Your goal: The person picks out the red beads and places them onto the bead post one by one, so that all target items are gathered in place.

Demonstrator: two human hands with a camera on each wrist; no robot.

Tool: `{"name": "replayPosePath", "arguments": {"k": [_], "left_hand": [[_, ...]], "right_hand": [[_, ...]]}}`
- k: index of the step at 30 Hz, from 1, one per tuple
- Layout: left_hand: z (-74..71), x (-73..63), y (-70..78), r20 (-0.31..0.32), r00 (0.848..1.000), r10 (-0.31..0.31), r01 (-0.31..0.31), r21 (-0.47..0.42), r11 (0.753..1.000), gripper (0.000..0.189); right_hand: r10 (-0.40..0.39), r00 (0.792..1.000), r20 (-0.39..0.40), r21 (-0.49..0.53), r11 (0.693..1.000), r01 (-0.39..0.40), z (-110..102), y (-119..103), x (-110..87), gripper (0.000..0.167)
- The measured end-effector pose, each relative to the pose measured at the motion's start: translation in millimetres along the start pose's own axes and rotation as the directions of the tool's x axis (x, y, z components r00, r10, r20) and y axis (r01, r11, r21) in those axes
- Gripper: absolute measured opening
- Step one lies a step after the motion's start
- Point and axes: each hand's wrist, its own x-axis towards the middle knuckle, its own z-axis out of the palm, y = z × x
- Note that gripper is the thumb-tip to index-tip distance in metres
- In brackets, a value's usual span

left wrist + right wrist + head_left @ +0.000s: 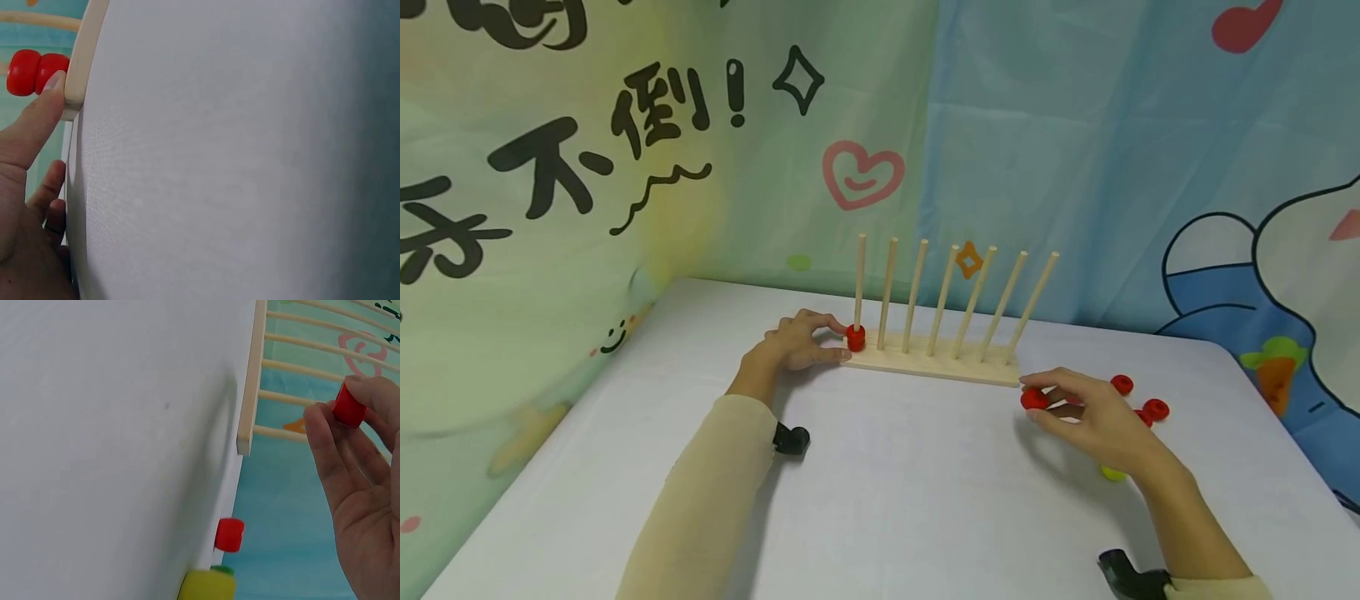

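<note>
A pale wooden rack with a row of several upright pegs has its base (932,365) on the white table. Two red beads (855,338) sit stacked at the foot of its leftmost peg. My left hand (805,340) grips that end of the base, the thumb (47,103) in front by the lower bead and a finger reaching behind. Just off the rack's right end, above the table, my right hand (1090,408) pinches another red bead (349,407) between thumb and fingertips. Its remaining fingers are spread loosely.
Several loose red beads, one of them a red bead (1156,409) farthest right, lie beyond my right hand. A yellow bead (1112,474) shows partly under the wrist, and a green bead (222,570) peeks out behind it. A printed cloth (1037,142) hangs behind the table.
</note>
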Motion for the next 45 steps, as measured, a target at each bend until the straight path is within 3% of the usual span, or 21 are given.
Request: {"name": "replayPosePath", "arguments": {"k": [4, 8, 15, 22, 34, 45], "left_hand": [[0.3, -0.5, 0.1, -0.003, 1.000, 0.001, -0.001, -0.001, 1.000, 0.050], [0.0, -1.0, 0.6, -0.004, 1.000, -0.004, 0.004, -0.008, 1.000, 0.049], [-1.1, -1.5, 1.5, -0.007, 1.000, -0.006, 0.006, -0.014, 1.000, 0.048], [-1.4, -1.5, 2.4, -0.007, 1.000, -0.021, 0.021, -0.018, 1.000, 0.046], [-2.1, -2.4, 3.0, -0.005, 1.000, -0.004, 0.003, -0.008, 1.000, 0.047], [-1.4, -1.6, 1.7, -0.006, 1.000, 0.003, -0.003, -0.017, 1.000, 0.046]], "right_hand": [[-0.011, 1.000, -0.023, 0.017, 1.000, 0.012, 4.3, -4.2, 5.4, 0.045], [-0.040, 0.998, -0.038, 0.039, 0.998, 0.042, 7.6, -8.4, 11.9, 0.037], [-0.094, 0.996, -0.007, 0.078, 0.993, 0.094, 13.2, -12.0, 21.4, 0.030], [-0.088, 0.996, 0.022, 0.076, 0.993, 0.086, 18.4, -13.3, 26.6, 0.036], [-0.133, 0.991, 0.000, 0.076, 0.988, 0.133, 26.0, -18.7, 41.3, 0.036], [-0.127, 0.991, -0.041, 0.138, 0.982, 0.131, 29.2, -27.9, 55.4, 0.036]]}}
